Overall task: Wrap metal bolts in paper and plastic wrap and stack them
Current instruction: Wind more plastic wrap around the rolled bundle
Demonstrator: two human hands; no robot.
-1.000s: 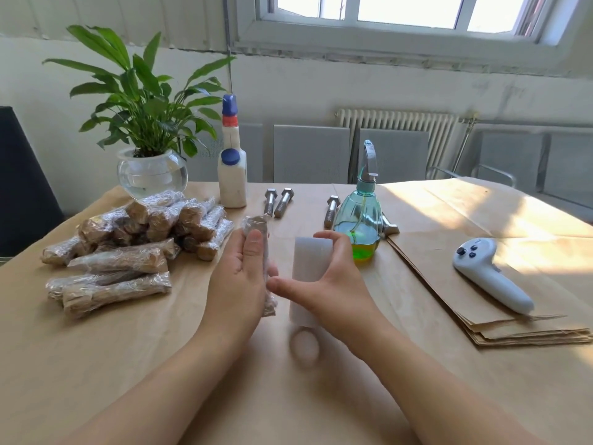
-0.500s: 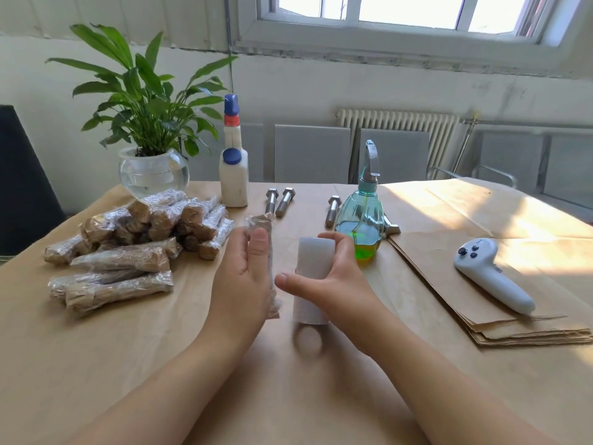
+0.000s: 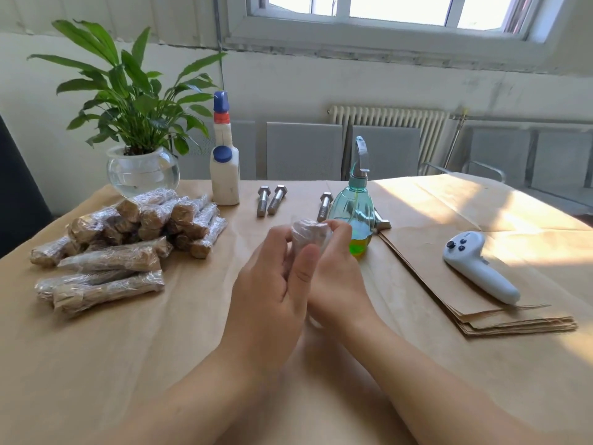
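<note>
My left hand [image 3: 269, 284] and my right hand [image 3: 340, 277] are pressed together above the middle of the table. Between them they grip a bundle [image 3: 308, 234] whose whitish, film-covered top shows above my fingers. The paper-wrapped bolt and the plastic wrap roll are mostly hidden there, and I cannot tell them apart. My right fingers curl over the bundle's top, and my left thumb lies against its front. A pile of wrapped bolts [image 3: 128, 239] lies at the left. Three bare bolts [image 3: 263, 200] [image 3: 278, 198] [image 3: 324, 205] lie at the back.
A green spray bottle [image 3: 354, 213] stands just behind my right hand. A white glue bottle [image 3: 224, 175] and a potted plant [image 3: 142, 170] stand at the back left. A stack of brown paper sheets [image 3: 449, 293] with a white controller [image 3: 478, 271] on it lies at the right.
My right hand has swung the white roll leftward against the bolt held in my left hand. The two hands, apart before, now touch, and the roll has gone out of sight.
</note>
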